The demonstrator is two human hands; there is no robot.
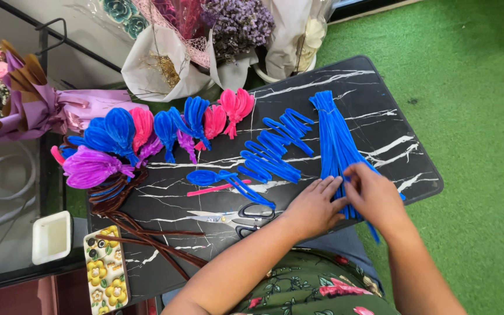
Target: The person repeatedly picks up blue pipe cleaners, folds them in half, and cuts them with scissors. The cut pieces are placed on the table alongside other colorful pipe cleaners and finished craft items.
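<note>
A bundle of straight blue pipe cleaners (pixel 333 131) lies on the black marble-patterned tabletop (pixel 374 87), fanning toward me. My right hand (pixel 374 195) pinches strands at the bundle's near end. My left hand (pixel 313 204) rests flat beside it, fingertips touching the same strands. Left of the bundle lie several blue pipe cleaners bent into loops (pixel 275 151). A finished blue petal shape (pixel 205 177) and a pink pipe cleaner (pixel 214 188) lie nearer the middle.
Scissors (pixel 228 217) lie by my left wrist. Blue, pink and purple pipe-cleaner flowers (pixel 129 140) with brown stems (pixel 147 233) fill the left side. A phone in a floral case (pixel 106 268), a white tray (pixel 52 236), wrapped bouquets (pixel 217 41) and green carpet (pixel 473 116) surround the table.
</note>
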